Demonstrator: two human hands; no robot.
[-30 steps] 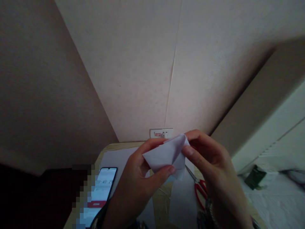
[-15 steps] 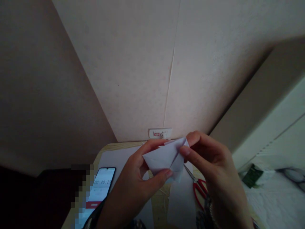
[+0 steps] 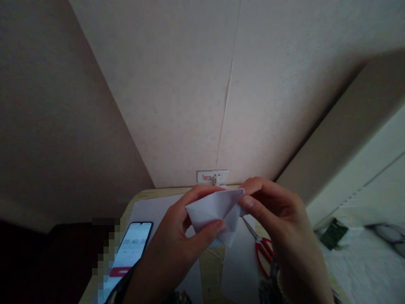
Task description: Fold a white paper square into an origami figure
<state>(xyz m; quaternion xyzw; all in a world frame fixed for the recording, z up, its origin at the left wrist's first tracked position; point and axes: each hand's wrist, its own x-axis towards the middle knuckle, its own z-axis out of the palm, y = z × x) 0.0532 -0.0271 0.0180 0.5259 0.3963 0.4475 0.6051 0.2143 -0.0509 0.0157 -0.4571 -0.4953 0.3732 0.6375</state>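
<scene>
A piece of folded white paper [image 3: 210, 209] is held up over the table between my two hands. My left hand [image 3: 186, 230] grips its left side, with the thumb pressed on the front face and the fingers behind. At the paper's upper right corner, my right hand [image 3: 268, 207] pinches the edge between thumb and index finger. The folds form a pointed, layered shape whose far side I cannot see. Just below my right hand lie red-handled scissors [image 3: 263, 249], partly covered by the wrist.
White paper sheets [image 3: 238, 270] lie on the wooden table [image 3: 148, 194]. A phone [image 3: 131, 249] showing a timer is at the left. Behind the table, a wall socket [image 3: 212, 176] holds a plug. Glasses [image 3: 387, 234] and a dark green packet [image 3: 333, 233] lie on the right.
The folded paper has shifted slightly left and tilted, its flap now opened out more at the right. My right hand has moved a little left, still pinching the corner.
</scene>
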